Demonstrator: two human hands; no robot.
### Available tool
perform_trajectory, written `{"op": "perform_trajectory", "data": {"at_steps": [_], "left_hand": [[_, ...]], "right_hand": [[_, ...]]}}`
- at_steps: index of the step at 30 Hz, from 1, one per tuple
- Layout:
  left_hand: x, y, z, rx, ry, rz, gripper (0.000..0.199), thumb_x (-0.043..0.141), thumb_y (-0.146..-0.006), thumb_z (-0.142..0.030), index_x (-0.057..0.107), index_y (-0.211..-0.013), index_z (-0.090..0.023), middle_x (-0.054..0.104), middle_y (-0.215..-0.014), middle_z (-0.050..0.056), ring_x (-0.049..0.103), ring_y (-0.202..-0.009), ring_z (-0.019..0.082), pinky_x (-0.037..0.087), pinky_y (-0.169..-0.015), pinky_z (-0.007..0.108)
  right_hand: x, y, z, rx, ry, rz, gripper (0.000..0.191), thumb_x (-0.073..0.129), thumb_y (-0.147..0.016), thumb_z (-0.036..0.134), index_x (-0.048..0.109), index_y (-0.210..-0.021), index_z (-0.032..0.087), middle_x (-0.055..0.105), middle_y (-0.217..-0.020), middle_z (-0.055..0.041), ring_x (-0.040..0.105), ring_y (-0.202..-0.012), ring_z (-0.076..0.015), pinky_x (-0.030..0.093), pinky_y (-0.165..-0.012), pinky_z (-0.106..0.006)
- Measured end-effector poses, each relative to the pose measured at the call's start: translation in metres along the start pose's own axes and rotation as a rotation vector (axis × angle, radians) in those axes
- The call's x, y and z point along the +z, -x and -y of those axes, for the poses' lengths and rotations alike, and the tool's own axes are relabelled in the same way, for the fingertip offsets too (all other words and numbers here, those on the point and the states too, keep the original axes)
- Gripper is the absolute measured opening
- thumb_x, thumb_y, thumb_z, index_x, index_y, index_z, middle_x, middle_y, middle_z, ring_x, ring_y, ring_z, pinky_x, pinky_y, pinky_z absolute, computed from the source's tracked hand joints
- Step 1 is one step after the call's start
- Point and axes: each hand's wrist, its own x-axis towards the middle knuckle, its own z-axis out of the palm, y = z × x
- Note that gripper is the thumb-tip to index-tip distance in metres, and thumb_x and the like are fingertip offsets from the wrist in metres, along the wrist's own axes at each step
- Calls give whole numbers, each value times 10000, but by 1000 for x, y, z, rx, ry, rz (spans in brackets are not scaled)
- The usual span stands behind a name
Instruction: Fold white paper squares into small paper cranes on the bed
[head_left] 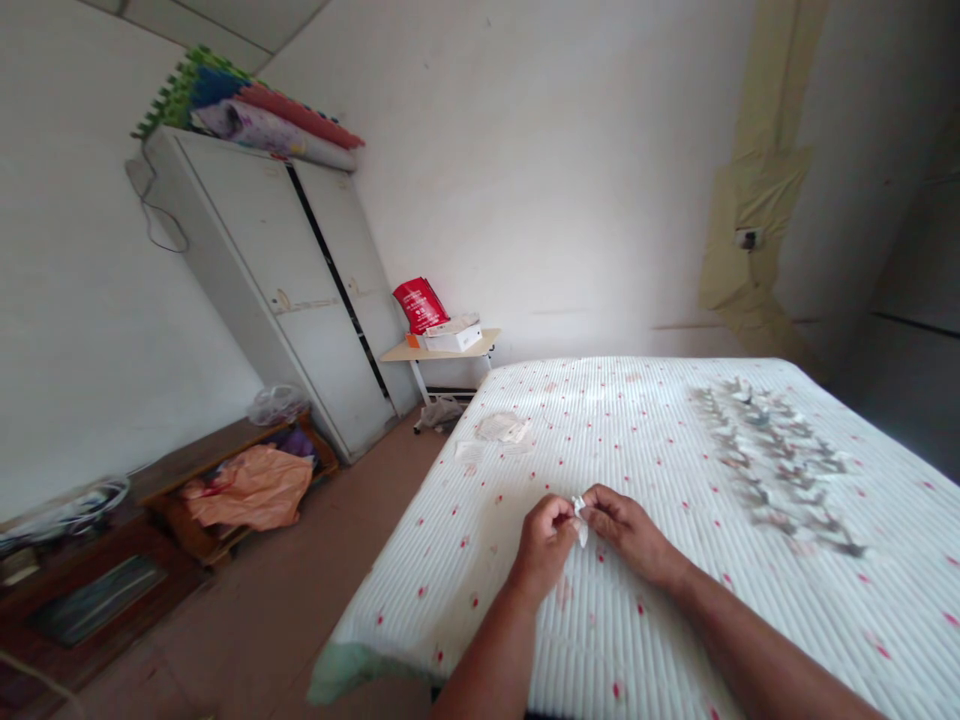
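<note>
My left hand (546, 535) and my right hand (626, 525) meet above the middle of the bed. Both are closed, pinching a small white folded paper (581, 533) between thumbs and fingertips. A narrow end of it hangs below the fingers; the rest is partly hidden by them. To the right, several small folded paper figures (780, 450), shaped like birds, stand in rows on the quilt, somewhat blurred. Beyond my left hand lie thin flat paper sheets (501, 430).
A white ribbed quilt with red specks (465, 570) covers the bed. Behind it, a small table (401, 352) holds a red bag (420, 305) and a white box (457, 338). A grey cabinet (262, 240) stands left, near a low wooden unit with an orange cloth (255, 485).
</note>
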Motion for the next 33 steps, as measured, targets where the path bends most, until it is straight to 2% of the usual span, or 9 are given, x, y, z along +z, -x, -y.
{"op": "perform_trajectory", "data": {"at_steps": [5,12,17,22,29,33], "left_hand": [[-1,0,0,-2,-5,-14,43,473,-699,-181,471,-660,-163,440,-636,-32,413,-621,100,328,-600,195],[0,1,-1,54,-63,-30,43,476,-685,-160,487,-644,-159,450,-634,-27,420,-629,104,319,-602,203],[1,-2,1,-108,165,-21,76,510,-669,-218,507,-635,-150,434,-587,-35,396,-580,95,309,-565,200],[-1,-7,1,-213,367,-105,145,582,-637,-274,560,-653,-131,486,-577,-23,410,-563,94,313,-563,202],[-4,-5,-4,-210,407,-85,197,622,-642,-318,581,-643,-126,496,-558,-22,412,-546,88,316,-563,202],[-3,-6,-2,-190,390,-117,183,626,-632,-300,565,-644,-128,513,-588,-17,423,-570,93,320,-573,206]], "right_hand": [[0,0,-2,41,-72,25,232,489,-792,391,495,-721,171,452,-628,32,435,-599,-104,367,-566,-220],[3,0,-2,36,3,-3,199,472,-790,339,487,-680,174,425,-604,39,410,-571,-97,345,-531,-211],[3,-2,-1,68,-41,-33,217,478,-788,362,505,-690,170,446,-615,35,423,-575,-98,354,-538,-212],[3,-1,0,48,-79,-44,194,507,-782,366,507,-767,173,476,-672,25,453,-620,-102,377,-574,-213],[12,1,11,-23,75,-120,159,477,-783,322,529,-734,180,530,-659,12,496,-624,-116,409,-591,-224],[13,2,6,-70,268,-161,136,452,-796,269,547,-753,182,563,-665,1,524,-610,-125,413,-587,-232]]}}
